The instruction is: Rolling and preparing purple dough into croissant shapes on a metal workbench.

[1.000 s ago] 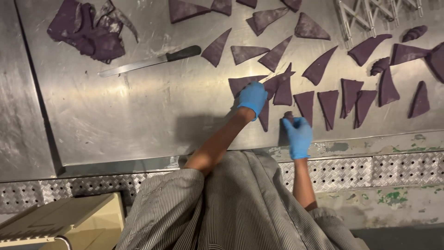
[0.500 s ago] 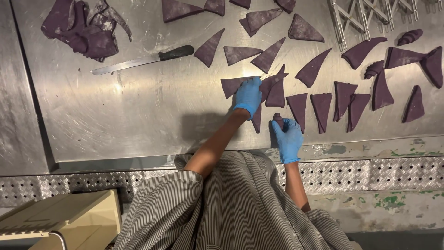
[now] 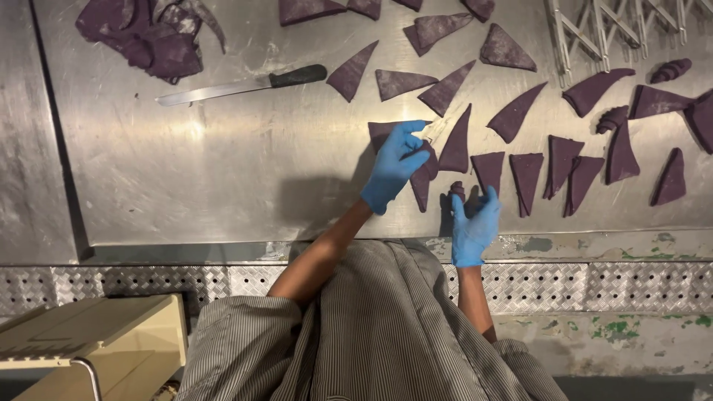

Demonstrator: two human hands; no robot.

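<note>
Head view looks straight down on the steel worktable, the biggest thing before me, with my striped shirt at the bottom edge. Across the table lie many purple dough triangles, spread from the middle out to the right, some touching, some apart. A heap of purple dough scraps sits at the far left corner, and a long knife with a black handle lies just beside it, blade pointing left. A metal expanding cutter rests at the far right. A cream-coloured stand stands below the table to my left.

My left hand, in a blue glove, is curled on a small pale tool and rests on a dough triangle near the table's middle. My right hand, also gloved, is half open with fingers raised, touching a small rolled dough piece near the table's front edge; whether it grips the roll I cannot tell.
</note>
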